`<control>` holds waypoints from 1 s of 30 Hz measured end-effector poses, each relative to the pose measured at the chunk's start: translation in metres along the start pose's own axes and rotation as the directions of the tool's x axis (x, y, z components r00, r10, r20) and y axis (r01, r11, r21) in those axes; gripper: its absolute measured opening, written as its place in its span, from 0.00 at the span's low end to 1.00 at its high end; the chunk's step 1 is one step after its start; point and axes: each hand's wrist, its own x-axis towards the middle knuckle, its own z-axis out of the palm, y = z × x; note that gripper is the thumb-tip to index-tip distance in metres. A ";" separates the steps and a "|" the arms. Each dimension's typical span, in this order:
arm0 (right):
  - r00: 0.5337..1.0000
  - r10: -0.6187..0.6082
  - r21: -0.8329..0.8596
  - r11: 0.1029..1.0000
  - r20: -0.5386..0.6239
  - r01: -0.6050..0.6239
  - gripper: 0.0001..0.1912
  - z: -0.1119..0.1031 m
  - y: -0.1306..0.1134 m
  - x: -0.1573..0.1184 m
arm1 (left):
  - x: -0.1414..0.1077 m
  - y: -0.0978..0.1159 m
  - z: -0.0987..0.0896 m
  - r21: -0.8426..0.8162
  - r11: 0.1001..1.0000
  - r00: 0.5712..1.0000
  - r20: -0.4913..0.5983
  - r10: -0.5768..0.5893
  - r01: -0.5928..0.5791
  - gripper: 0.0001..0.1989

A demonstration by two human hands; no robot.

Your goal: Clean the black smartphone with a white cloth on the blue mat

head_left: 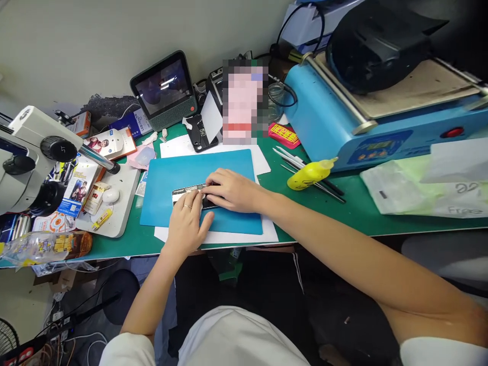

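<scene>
An opened smartphone [177, 193] lies across a blue work mat [229, 161], its silver and dark inner side partly showing beneath my fingers. My left hand [187, 221], with a ring on one finger, rests over the phone's left part, fingers bent onto it and thumb out to the side. From the right, my right hand [234, 191] reaches in with its fingers curled together at the phone's middle. The fingertips of both hands almost meet there, beside a small pale bit. What the right fingertips hold, if anything, is hidden.
At the left stand a microscope [57, 147], boxes and a plastic bottle [49, 246]. A smart display [163, 91] and a phone back cover [200, 133] are behind the mat. To the right are a yellow squeeze bottle [308, 175], tweezers and a blue machine [343, 117].
</scene>
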 end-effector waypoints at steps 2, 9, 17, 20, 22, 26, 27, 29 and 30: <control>1.000 0.029 -0.060 0.998 -0.009 -0.030 0.21 0.000 -0.005 0.001 | 0.001 0.000 0.004 0.022 1.000 1.000 -0.013 -0.006 0.007 0.27; 0.994 0.105 -0.125 0.986 -0.020 -0.107 0.22 0.000 -0.012 0.005 | 0.011 0.000 0.010 0.066 0.997 1.000 0.010 -0.029 0.028 0.26; 0.997 0.067 -0.211 0.976 0.023 -0.061 0.21 -0.001 -0.016 0.005 | 0.007 0.001 0.007 0.097 0.993 0.997 0.028 -0.067 0.064 0.28; 0.998 0.052 -0.264 0.964 0.022 -0.044 0.21 0.000 -0.015 0.007 | 0.011 0.002 0.003 0.141 0.988 0.997 0.034 -0.075 0.069 0.27; 0.999 0.025 -0.261 0.965 0.036 -0.015 0.21 0.001 -0.016 0.006 | 0.010 0.002 0.003 0.149 0.987 0.997 0.030 -0.071 0.066 0.28; 0.998 0.039 -0.258 0.966 0.041 -0.027 0.22 0.001 -0.016 0.007 | 0.010 0.003 0.005 0.166 0.983 0.996 0.028 -0.086 0.080 0.28; 0.998 0.050 -0.260 0.965 0.043 -0.037 0.23 0.001 -0.016 0.007 | 0.009 0.004 0.006 0.174 0.981 0.996 0.029 -0.086 0.079 0.28; 0.998 0.062 -0.236 0.970 0.034 -0.052 0.23 -0.001 -0.013 0.007 | 0.008 0.004 0.006 0.189 0.979 0.996 0.032 -0.079 0.071 0.29; 0.998 0.069 -0.207 0.976 0.015 -0.064 0.23 -0.002 -0.011 0.006 | 0.006 0.004 0.005 0.193 0.979 0.997 0.033 -0.072 0.064 0.29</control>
